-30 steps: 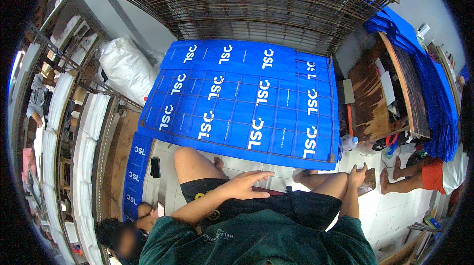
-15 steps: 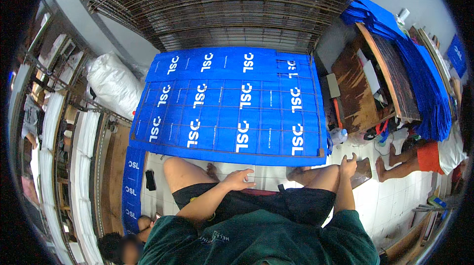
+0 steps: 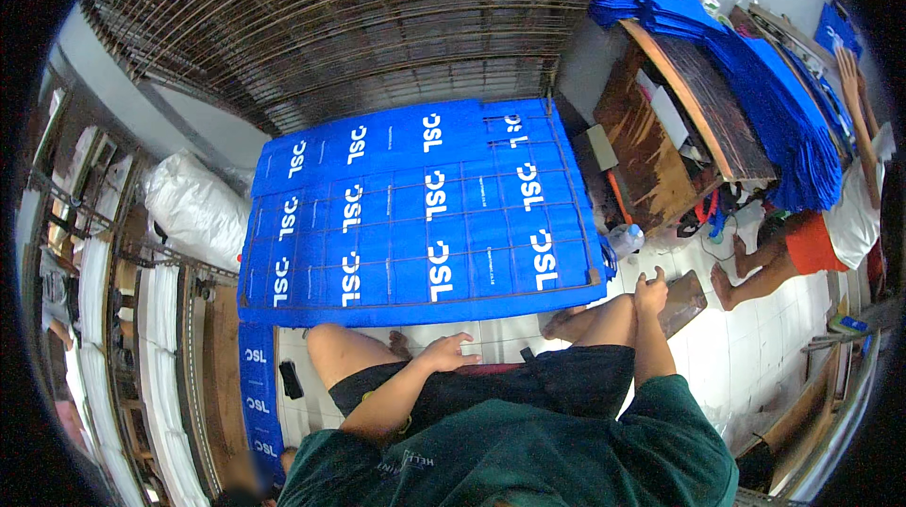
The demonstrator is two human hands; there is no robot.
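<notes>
In front of my knees, blue printed sheets (image 3: 387, 243) with white lettering lie on a low level of a wire drying rack (image 3: 377, 25). Thin metal bars cross over much of the printed material. My left hand (image 3: 448, 353) hovers over my dark shorts at the left thigh, fingers spread and nothing in them. Beside my right knee is my right hand (image 3: 650, 293), its thumb and forefinger apart and no object visible in it. Neither hand touches the blue sheets.
A wooden cabinet (image 3: 651, 129) stands at the right, draped with a blue stack (image 3: 755, 92). A plastic bottle (image 3: 626, 241) is beside the rack. Another person in red shorts (image 3: 814, 241) is at far right. A white sack (image 3: 193, 205) and a phone (image 3: 292, 380) are left.
The view has shifted, so the rack and cabinet appear farther left. The person at right now has an arm raised toward the blue stack. My hands stay near my thighs.
</notes>
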